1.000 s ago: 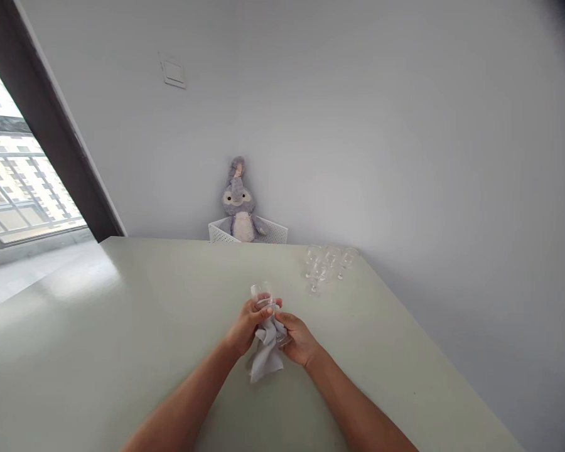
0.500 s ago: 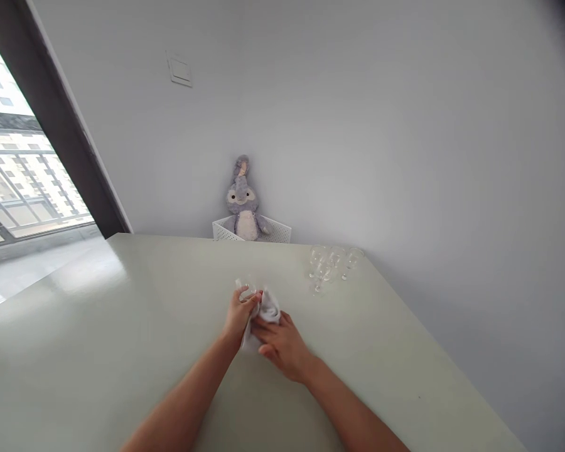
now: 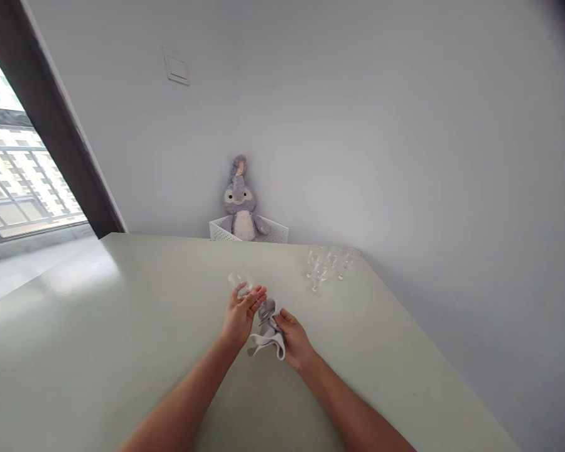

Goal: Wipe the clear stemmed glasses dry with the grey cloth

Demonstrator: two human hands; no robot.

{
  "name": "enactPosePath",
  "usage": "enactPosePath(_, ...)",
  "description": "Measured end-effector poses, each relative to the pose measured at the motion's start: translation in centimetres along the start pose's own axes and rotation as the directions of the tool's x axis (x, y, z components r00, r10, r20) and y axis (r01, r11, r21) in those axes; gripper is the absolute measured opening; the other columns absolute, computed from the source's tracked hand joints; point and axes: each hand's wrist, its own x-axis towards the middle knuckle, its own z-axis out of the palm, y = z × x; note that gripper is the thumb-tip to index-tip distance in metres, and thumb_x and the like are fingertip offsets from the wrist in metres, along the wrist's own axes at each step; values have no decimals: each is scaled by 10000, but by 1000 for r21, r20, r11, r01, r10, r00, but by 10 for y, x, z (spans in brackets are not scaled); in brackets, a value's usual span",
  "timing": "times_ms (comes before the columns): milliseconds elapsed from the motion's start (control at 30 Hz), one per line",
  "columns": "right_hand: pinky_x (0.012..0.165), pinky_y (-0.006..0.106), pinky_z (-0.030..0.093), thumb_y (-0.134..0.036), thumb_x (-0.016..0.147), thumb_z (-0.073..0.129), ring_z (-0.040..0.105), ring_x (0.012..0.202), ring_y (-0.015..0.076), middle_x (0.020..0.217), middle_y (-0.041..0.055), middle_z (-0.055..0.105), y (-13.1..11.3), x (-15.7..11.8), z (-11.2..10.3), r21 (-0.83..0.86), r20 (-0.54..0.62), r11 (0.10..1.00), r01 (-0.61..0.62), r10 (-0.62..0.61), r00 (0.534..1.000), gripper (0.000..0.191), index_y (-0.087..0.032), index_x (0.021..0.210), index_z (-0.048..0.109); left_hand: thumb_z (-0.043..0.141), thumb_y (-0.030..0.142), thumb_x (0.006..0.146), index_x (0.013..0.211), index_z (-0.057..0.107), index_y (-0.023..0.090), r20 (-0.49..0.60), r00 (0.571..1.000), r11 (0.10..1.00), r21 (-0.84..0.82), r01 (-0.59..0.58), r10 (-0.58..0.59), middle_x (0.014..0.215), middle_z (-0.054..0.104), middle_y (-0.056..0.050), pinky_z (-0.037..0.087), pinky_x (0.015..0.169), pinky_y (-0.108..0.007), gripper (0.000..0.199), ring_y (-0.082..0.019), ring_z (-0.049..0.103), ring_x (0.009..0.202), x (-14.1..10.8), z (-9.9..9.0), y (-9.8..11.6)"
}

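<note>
Clear glass shows at the top of the left hand: a small glass, tipped a little, with the fingers curled around its lower part. Just beside it, to the right and a bit lower, the right hand is closed on a grey cloth that hangs down over the pale green desk. The two hands are almost touching. Farther away, past the right hand, a group of little glasses stands on the desk. Beyond the hands, a plush bunny sits in a white basket by the wall.
</note>
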Motion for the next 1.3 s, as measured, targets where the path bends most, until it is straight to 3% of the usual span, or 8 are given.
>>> enactPosePath(100, 549, 239, 379, -467, 668, 603, 456, 542, 113, 642, 3, 545, 8, -5, 8, 7, 78, 992, -123, 122, 990, 352, -158, 837, 582, 629, 260, 698, 1064, 366, 246, 72, 981, 968, 163, -189, 179, 874, 611, -10, 455, 841, -388, 451, -183, 617, 872, -4, 2, 2)
enactPosePath(200, 558, 241, 375, -476, 753, 502, 469, 552, 119, 613, -3, 540, 0, -13, 6, -373, 281, 927, -25, 138, 950, 333, -158, 775, 598, 621, 286, 702, 1122, 333, 237, 102, 938, 882, 319, -347, 332, 934, 596, -41, 455, 830, -389, 512, -196, 610, 892, -6, 1, 5)
enactPosePath(333, 641, 249, 385, -388, 844, 386, 531, 678, 137, 809, 28, 588, -23, -19, -4, -823, 395, 426, 375, -44, 918, 312, -194, 799, 626, 588, 272, 729, 1177, 296, 227, 102, 901, 783, 459, -419, 422, 1014, 576, -86, 461, 804, -368, 537, -205, 588, 947, -6, -2, 7)
enactPosePath(400, 650, 252, 385, -349, 859, 359, 542, 705, 137, 919, 51, 574, -30, -18, -9, -909, 334, 175, 379, -237, 912, 296, -215, 936, 612, 578, 261, 735, 1181, 295, 223, 158, 890, 745, 497, -445, 427, 1022, 574, -88, 457, 808, -365, 530, -204, 578, 964, -9, -1, 3)
enactPosePath(467, 626, 250, 389, -313, 831, 413, 544, 680, 141, 883, 55, 577, -32, -16, -11, -937, 291, 82, 341, -361, 886, 268, -209, 1008, 584, 560, 242, 747, 1185, 301, 224, 261, 880, 706, 525, -474, 397, 1017, 579, -79, 451, 820, -366, 510, -196, 568, 977, -16, 1, -5)
enactPosePath(767, 657, 233, 415, -200, 754, 453, 582, 707, 148, 791, 19, 649, -38, -9, -19, -851, 180, 380, 363, -439, 880, 166, -190, 814, 608, 552, 278, 750, 1299, 219, 239, 652, 735, 401, 633, -663, 186, 1191, 516, -99, 366, 930, -402, 643, -214, 463, 1112, -22, -8, -24)
enactPosePath(1000, 657, 234, 405, -415, 749, 437, 577, 733, 180, 789, 50, 653, -88, 10, -111, -941, -235, 332, -67, -497, 835, 321, -160, 779, 630, 442, 391, 788, 1226, 359, 262, 499, 866, 308, 824, -475, -1, 1116, 556, -55, 420, 860, -370, 464, -189, 528, 990, -5, -19, -30)
enactPosePath(1300, 525, 226, 340, -353, 724, 454, 555, 605, 172, 644, 61, 614, -91, 57, -174, -915, -404, 215, -342, -445, 799, 263, -163, 616, 600, 424, 366, 785, 973, 569, 190, 453, 888, 339, 850, -402, -83, 932, 639, -55, 435, 775, -285, 295, -170, 571, 853, 4, -21, -37)
